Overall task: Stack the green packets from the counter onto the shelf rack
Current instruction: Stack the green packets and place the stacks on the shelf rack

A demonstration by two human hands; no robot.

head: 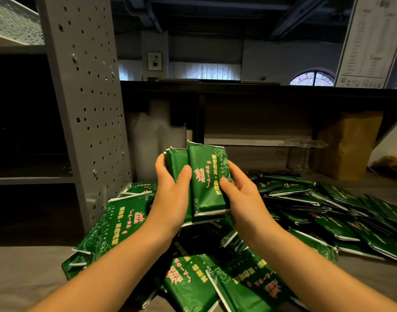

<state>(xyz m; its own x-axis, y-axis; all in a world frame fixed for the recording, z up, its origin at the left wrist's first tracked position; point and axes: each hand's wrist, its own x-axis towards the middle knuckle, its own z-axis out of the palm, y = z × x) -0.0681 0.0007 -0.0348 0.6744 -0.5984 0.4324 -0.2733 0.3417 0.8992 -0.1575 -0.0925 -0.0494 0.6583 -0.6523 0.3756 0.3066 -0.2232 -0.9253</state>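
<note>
Fingers (165, 164) of my left hand (170, 188) and right hand (240, 194) pinch a bundle of several green packets (206, 176) above the counter (24, 266); dozens more lie heaped beside one shelf rack (87, 97).

Held packets (207, 176): showing dark green, with pale swirl pattern, yellow and pink print, white edges.
Packets on counter (328, 212): showing the same green with white edges.
Counter (24, 273): looking plain grey.
Shelf rack upright (89, 97): showing grey, dotted with small holes.
Paper bag (348, 145): looking brown.
</note>
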